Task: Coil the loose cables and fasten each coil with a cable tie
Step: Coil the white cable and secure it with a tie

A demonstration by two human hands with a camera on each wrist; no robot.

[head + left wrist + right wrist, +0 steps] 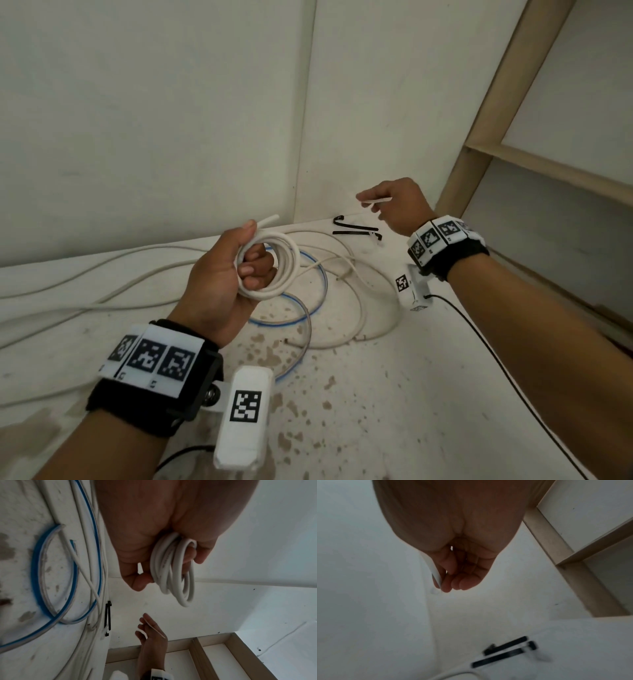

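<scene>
While the left hand point(222, 274) holds the white coil point(270, 267) up over the tabletop point(394, 394), with its fingers curled through the rings, the right hand point(399, 205) pinches a thin white tie point(375, 201) off to the right, well apart from the coil.

What could go wrong? The coil is stiff and wants to spring open. If the left hand lets its hold go soft, the rings could pop loose and it would need winding again. One cable end point(269, 220) sticks out by the thumb and could slip free. The tie is thin and pale (hard to see against the wall), so it could slide out of the pinch, or go through only some of the rings and leave the others loose. The fingers sit inside the rings too, so the tie could close over a finger if it is pulled tight too soon.

Other cables point(102, 274) lie loose on the tabletop under the hands, one with a blue stripe point(308, 308). Black ties point(356, 229) lie near the back wall, just below the right hand.
</scene>
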